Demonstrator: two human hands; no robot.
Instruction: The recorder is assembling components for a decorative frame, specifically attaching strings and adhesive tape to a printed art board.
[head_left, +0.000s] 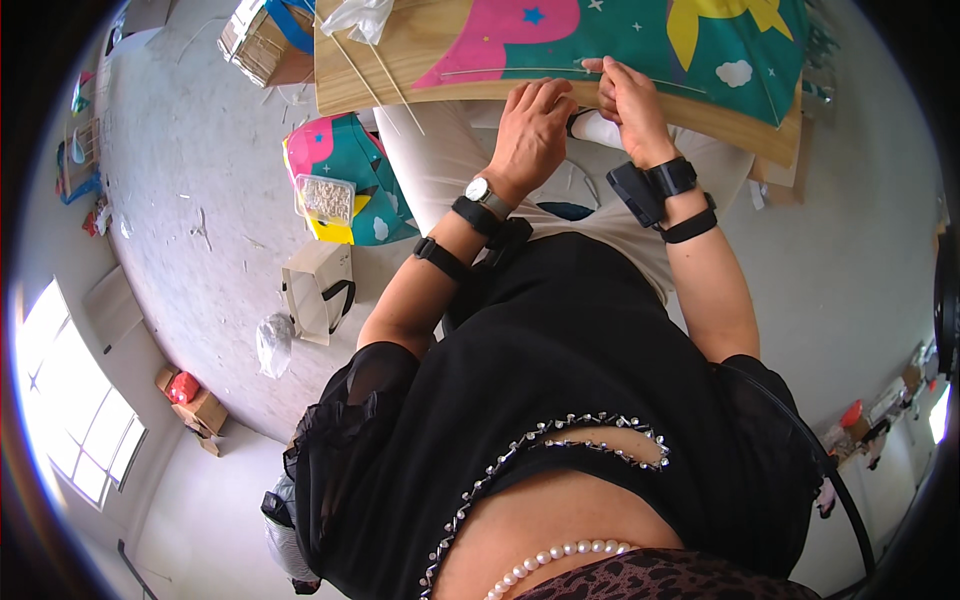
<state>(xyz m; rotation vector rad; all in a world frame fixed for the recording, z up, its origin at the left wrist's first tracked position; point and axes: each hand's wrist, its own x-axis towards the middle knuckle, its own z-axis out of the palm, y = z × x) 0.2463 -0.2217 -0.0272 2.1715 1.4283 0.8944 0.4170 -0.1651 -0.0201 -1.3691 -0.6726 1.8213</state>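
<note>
A teal, pink and yellow printed fabric (pixel 650 35) lies on the wooden board (pixel 360 90) above my lap, with a thin pale rod (pixel 490 70) along its lower edge. My left hand (pixel 533 135) is curled at the board's front edge just below the fabric; what its fingers hold is hidden. My right hand (pixel 628 110) is closed near the rod at the fabric's edge, its fingertips pinched on something too small to make out. Two loose pale sticks (pixel 383 75) cross the board's left end beside a crumpled white plastic bag (pixel 350 20).
A cardboard box (pixel 260 45) stands left of the board. On the floor lie a printed fabric piece (pixel 375 215) with a tub of small pale pieces (pixel 325 200) on it, a paper bag (pixel 318 290) and clear plastic (pixel 273 345). Cartons (pixel 200 410) sit by the left wall.
</note>
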